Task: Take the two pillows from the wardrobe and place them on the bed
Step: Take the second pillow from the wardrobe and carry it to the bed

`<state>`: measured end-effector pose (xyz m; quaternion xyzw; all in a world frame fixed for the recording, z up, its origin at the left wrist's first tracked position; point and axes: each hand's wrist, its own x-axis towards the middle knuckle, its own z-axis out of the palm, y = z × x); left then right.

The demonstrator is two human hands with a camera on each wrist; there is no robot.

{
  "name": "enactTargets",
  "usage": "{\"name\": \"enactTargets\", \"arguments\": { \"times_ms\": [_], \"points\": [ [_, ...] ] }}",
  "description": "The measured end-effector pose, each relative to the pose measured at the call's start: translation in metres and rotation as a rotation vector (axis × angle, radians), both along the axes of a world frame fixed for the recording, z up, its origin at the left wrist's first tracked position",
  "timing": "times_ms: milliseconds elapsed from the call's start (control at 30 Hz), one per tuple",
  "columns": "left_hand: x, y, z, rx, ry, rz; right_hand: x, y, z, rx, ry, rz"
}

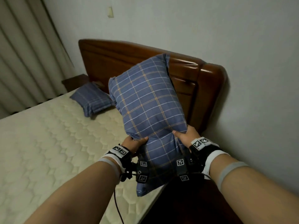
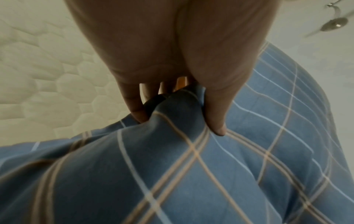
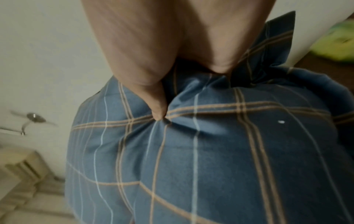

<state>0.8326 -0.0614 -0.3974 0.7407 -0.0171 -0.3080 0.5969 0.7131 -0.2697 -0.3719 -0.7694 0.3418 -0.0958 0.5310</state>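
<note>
Held pillow [image 1: 148,109]: blue plaid, in the air above the bed's [image 1: 48,143] right edge, near the headboard [image 1: 194,75].
Left hand [image 1: 134,142]: fingers [image 2: 134,103] grasping its lower left side.
Right hand [image 1: 187,135]: thumb pinches its lower right side.
Second pillow [image 1: 92,99]: flat on the mattress by the headboard.

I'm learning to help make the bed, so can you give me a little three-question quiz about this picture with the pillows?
1. True or false: one blue checked pillow already lies on the mattress near the wooden headboard.
2. Which hands grip the held pillow? A) only the left hand B) only the right hand C) both hands
3. Fill in: behind the bed's far side hangs a pale ______.

Key: 1 true; 2 C, each hand pinches one side of its lower part; 3 curtain.
</note>
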Motion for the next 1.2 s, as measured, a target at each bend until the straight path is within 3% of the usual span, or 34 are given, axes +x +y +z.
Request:
{"name": "enactTargets", "arguments": {
  "times_ms": [200,400,833,967,1100,1200],
  "points": [
    [0.037,-0.026,-0.024,-0.028,0.088,0.232,0.089,-0.046,-0.02,-0.018,0.074,0.286],
    [0.081,-0.03,-0.062,-0.062,0.226,0.369,0.171,-0.057,-0.056,-0.118,0.163,0.414],
    [0.266,-0.047,-0.172,-0.216,0.433,0.435,0.381,-0.063,-0.127,-0.173,0.219,0.421],
    [0.321,-0.053,-0.206,-0.28,0.369,0.438,0.44,-0.075,-0.162,-0.225,0.216,0.399],
    [0.359,-0.063,-0.225,-0.305,0.363,0.366,0.469,-0.085,-0.194,-0.303,0.271,0.383],
    [0.369,-0.079,-0.236,-0.228,0.423,0.384,0.462,-0.077,-0.212,-0.19,0.44,0.416]
  ]
}}
